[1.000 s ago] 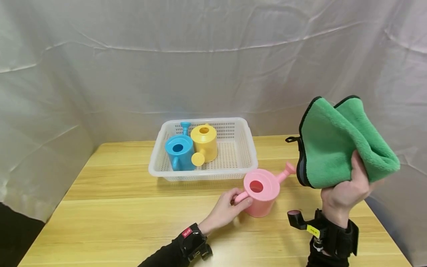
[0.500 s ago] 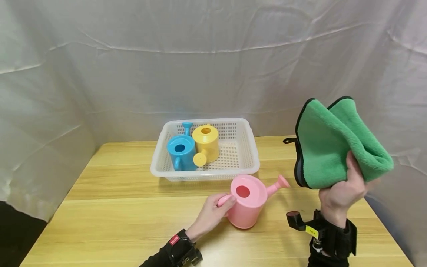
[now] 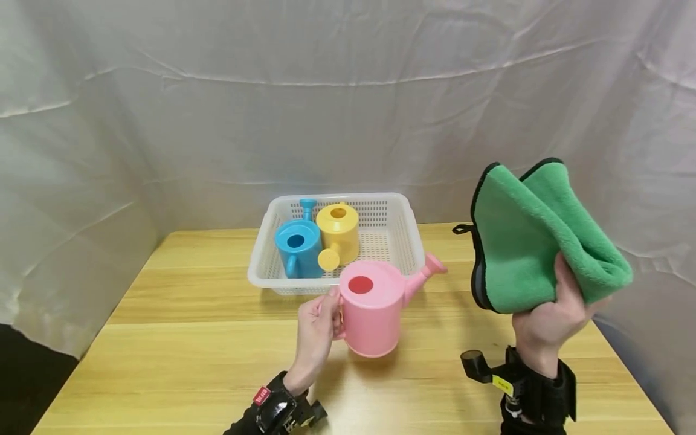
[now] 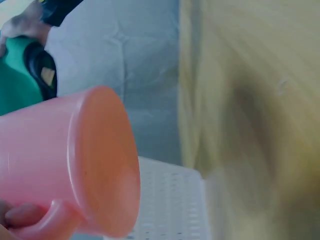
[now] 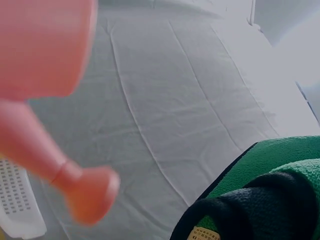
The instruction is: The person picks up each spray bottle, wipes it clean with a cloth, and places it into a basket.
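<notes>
Low in the frame, nearest me, the left grip (image 3: 315, 329) curls around the handle (image 4: 57, 222) of a pink watering can (image 3: 375, 314), holding it roughly upright at the lower middle, its base off the bench (image 3: 190, 344). The can looks like hard plastic: I'd expect it to be light and stiff, a little slick along its smooth sides, not very fragile. The handle seems the surest hold; the spout (image 3: 420, 283), poking up and to the right, would likely let the body swing. At the right of the frame, the right grip (image 3: 551, 320) holds a folded green cloth (image 3: 522, 248), some fingers hidden behind it. That looks thick, soft and floppy, best taken by a bunched fold. Farther back, at the centre, a white basket (image 3: 391, 196) holds a blue watering can (image 3: 301, 260) and a yellow watering can (image 3: 345, 238) side by side. Behind everything hangs a pale grey sheet (image 3: 326, 133).
</notes>
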`<state>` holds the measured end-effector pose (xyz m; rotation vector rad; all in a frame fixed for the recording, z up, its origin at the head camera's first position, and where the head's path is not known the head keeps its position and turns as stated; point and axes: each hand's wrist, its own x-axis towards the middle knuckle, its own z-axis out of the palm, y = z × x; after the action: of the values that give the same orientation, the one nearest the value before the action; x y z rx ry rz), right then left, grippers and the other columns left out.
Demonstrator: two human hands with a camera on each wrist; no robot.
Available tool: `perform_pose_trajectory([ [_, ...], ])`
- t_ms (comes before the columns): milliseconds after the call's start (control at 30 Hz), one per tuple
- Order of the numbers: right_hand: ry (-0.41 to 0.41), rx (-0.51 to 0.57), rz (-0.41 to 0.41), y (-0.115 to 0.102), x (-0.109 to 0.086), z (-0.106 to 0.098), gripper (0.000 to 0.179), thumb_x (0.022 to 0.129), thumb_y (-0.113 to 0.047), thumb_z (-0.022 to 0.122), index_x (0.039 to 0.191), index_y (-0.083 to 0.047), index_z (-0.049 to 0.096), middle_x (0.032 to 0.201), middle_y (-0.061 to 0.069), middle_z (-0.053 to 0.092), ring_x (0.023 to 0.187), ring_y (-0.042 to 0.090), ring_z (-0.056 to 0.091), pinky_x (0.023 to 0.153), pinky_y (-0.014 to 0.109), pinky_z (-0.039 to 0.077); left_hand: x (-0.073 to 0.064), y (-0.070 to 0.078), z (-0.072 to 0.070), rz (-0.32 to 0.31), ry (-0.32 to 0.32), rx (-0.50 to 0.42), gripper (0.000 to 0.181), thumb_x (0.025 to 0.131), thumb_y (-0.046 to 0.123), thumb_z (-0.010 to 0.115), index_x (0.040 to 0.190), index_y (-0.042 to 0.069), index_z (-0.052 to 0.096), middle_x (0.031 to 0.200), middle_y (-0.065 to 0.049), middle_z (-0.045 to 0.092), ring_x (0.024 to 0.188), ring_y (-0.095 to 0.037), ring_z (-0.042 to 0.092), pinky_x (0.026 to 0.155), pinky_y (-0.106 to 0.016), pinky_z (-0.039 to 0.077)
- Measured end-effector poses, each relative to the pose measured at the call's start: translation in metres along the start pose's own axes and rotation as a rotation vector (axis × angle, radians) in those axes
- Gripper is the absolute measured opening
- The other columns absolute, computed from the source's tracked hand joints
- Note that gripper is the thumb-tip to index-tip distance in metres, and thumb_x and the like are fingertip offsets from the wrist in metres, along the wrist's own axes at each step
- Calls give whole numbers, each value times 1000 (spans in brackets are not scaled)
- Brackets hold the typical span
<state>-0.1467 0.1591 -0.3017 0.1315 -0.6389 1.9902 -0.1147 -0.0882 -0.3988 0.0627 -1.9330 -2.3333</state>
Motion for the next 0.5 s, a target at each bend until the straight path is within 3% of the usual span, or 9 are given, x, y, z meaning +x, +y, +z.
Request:
perform_pose_trajectory([
  [200,-142,-75,-67,4,-15,5,5,84,12,53,86,10,58,98,15,71,93,22,65,95,30,47,7,13,-2,25,100,-134,50,105,27,48,58,12,39,47,8,34,42,-5,34,43,-16,33],
  [267,-197,-129,-107,7,-21,8,9,83,12,52,79,8,59,92,12,74,85,17,65,90,27,48,9,16,-2,35,120,-179,50,105,26,47,57,13,37,46,8,32,41,-6,33,42,-16,31],
  [367,-269,-183,-140,14,-30,10,21,82,14,49,65,2,51,73,3,65,73,9,53,83,21,44,14,20,-1,53,142,-240,50,105,25,45,56,14,35,46,9,30,40,-6,31,41,-16,30],
  [433,-339,-190,-160,20,-38,10,24,81,17,45,66,4,59,75,1,69,75,6,58,84,18,46,17,22,0,71,153,-266,50,104,24,44,56,15,34,45,9,30,40,-5,30,41,-17,29],
  [500,-437,-194,-193,27,-46,9,33,82,18,41,76,6,71,83,2,74,86,5,67,92,17,49,20,24,1,78,164,-292,49,103,23,44,56,15,35,45,10,30,39,-5,29,40,-17,28],
])
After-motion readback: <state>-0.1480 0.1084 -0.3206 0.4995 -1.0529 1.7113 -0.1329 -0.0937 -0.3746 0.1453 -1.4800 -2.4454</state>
